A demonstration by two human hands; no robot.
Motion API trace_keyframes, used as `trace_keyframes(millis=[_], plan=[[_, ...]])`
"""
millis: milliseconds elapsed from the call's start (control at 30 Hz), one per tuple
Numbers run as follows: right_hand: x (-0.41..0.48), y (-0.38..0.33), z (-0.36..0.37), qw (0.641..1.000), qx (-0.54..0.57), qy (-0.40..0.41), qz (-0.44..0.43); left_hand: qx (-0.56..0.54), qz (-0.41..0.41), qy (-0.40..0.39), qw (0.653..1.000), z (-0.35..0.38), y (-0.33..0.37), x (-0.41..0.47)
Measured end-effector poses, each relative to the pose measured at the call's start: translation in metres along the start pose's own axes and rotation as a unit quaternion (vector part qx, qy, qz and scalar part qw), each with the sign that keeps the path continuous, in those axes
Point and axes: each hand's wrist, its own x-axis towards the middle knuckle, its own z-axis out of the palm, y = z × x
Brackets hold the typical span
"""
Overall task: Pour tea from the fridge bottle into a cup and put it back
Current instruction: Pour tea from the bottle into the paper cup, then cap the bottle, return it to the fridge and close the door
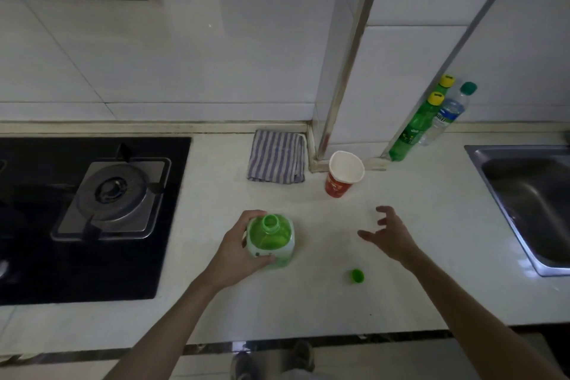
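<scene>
A green tea bottle stands upright on the white counter, its mouth uncapped. My left hand wraps around its left side. The green cap lies on the counter to the right of the bottle, below my right hand. My right hand hovers over the counter with fingers spread, holding nothing. A red paper cup with a white inside stands farther back, beyond both hands.
A black gas hob fills the left. A striped folded cloth lies by the wall. Two green bottles with yellow caps and a clear water bottle stand back right. A steel sink is at the right.
</scene>
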Motion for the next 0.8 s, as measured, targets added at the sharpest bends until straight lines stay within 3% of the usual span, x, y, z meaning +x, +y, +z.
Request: trace_keyframes(millis=[233, 467, 633, 800], plan=[[-0.051, 0.027, 0.032, 0.987, -0.127, -0.082, -0.049, -0.037, -0.007, -0.01, 0.999, 0.0, -0.002, -0.002], [-0.065, 0.029, 0.058, 0.975, -0.2, -0.073, -0.066, -0.028, 0.003, -0.019, 0.999, -0.003, -0.004, 0.0], [-0.067, 0.028, 0.065, 0.977, -0.188, -0.064, -0.079, -0.014, 0.008, -0.019, 1.0, -0.004, -0.005, 0.001], [-0.066, -0.009, 0.051, 0.986, -0.074, -0.039, -0.145, -0.013, 0.01, -0.017, 1.0, -0.004, -0.007, 0.001]])
